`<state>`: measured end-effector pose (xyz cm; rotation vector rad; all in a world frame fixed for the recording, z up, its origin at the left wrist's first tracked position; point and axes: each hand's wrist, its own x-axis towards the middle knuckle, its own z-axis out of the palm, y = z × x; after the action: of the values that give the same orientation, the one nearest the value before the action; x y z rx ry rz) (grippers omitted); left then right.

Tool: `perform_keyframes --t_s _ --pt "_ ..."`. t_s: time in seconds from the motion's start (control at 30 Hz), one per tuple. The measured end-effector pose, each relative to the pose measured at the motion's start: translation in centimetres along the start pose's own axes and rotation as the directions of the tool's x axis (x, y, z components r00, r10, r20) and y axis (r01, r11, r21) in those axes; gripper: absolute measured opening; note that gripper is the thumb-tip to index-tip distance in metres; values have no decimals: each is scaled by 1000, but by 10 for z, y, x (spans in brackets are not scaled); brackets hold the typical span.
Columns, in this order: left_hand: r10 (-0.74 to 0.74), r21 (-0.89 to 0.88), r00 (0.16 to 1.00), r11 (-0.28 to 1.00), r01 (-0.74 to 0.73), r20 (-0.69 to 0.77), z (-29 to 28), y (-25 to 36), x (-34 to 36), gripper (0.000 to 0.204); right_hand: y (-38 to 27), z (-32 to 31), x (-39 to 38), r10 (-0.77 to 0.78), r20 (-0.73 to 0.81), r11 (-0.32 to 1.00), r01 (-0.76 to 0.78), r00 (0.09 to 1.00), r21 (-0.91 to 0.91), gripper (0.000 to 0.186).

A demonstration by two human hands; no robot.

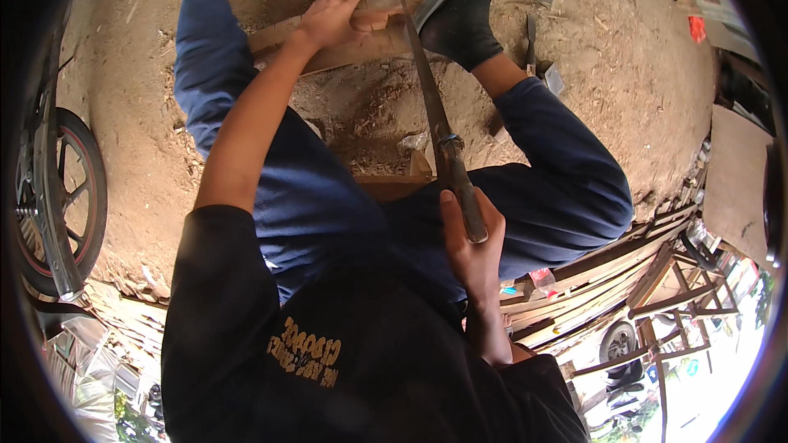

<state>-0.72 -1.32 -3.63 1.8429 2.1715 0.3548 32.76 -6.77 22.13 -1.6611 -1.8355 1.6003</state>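
This looks like a rough woodworking place with a dirt floor [135, 148]; wood chips [332, 107] litter it around the plank [353, 52]. Well back and right of that plank lie long timber boards [579, 289].

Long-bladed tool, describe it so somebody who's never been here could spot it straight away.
Find the dark blue trousers, then the right hand in front of them. That hand grips the long-bladed tool, angled toward the picture's top. Unlike the pale timber under the left hand, it is dark, slender and tapers to a point.
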Motion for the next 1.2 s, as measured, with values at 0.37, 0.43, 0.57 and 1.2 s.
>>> perform_keyframes --t_s 0.37,0.43,0.57,1.2 --pt "68 -167 983 985 -39 170 -29 -2 17 51 -2 13 -17 41 0 999 -41 999 -32 27" --pt "123 -161 984 982 -101 131 -21 -10 16 51 -2 14 -16 59 -7 998 -59 998 -9 27" --pt "210 181 978 961 -209 17 1 -4 10 57 -8 12 -15 64 -10 997 -64 998 -35 27" --pt "241 167 967 960 -225 -80 20 -13 24 69 -3 25 7 7 0 1000 -7 1000 -23 25"
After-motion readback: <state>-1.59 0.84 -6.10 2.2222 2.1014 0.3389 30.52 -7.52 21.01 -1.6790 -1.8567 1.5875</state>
